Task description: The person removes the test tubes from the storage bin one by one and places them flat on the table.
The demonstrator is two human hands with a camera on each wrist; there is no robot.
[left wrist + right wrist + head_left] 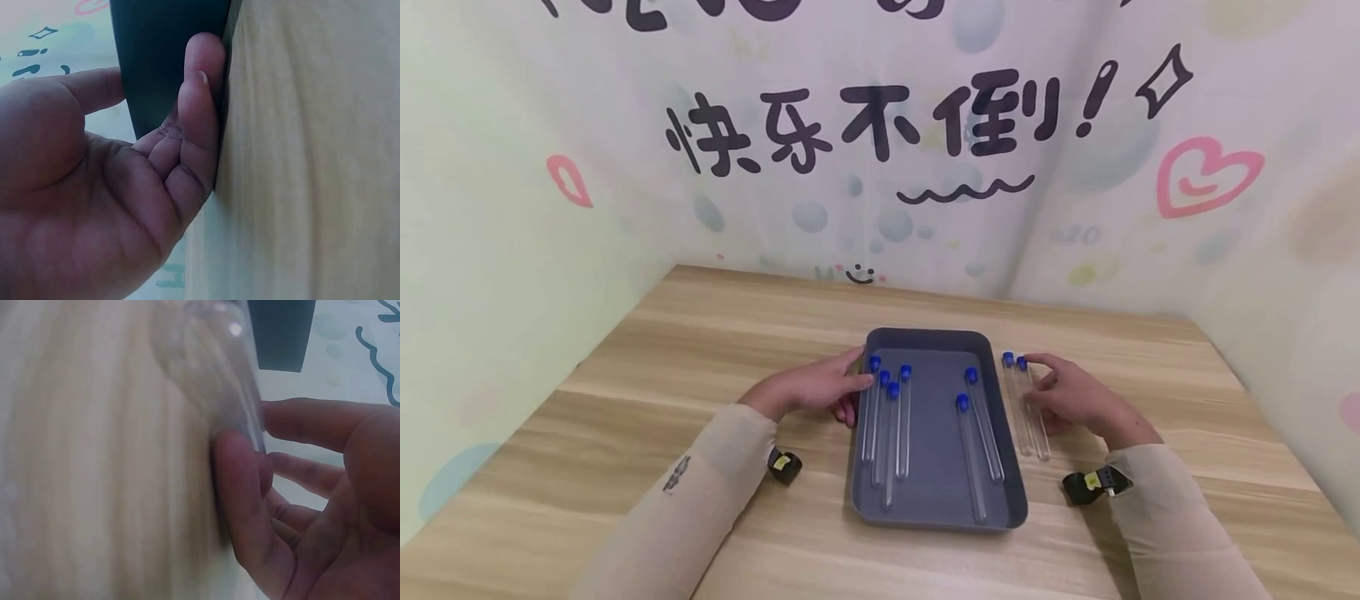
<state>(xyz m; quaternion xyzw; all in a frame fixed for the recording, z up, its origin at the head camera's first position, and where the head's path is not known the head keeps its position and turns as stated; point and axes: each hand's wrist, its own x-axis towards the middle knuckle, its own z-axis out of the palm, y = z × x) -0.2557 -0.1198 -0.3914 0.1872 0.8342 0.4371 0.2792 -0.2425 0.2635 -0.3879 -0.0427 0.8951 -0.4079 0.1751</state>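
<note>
A dark grey tray (934, 433) lies on the table, with capped test tubes inside along both sides. My left hand (820, 386) grips its left side, the thumb over the rim and the fingers against the outer wall (165, 47). On the right, my right hand (1070, 398) pinches a clear test tube (1039, 435) between thumb and fingers, the index finger by its blue cap. Another test tube (1018, 407) lies right beside it, next to the tray's right wall. In the right wrist view the clear tube glass (206, 356) is blurred, so the exact hold is partly hidden.
Several blue-capped tubes (903, 433) lie along the tray's left side. Two more, including one tube (972, 467), lie at its right. The wooden table (760, 533) meets a printed cloth backdrop (850, 225) behind and at the sides.
</note>
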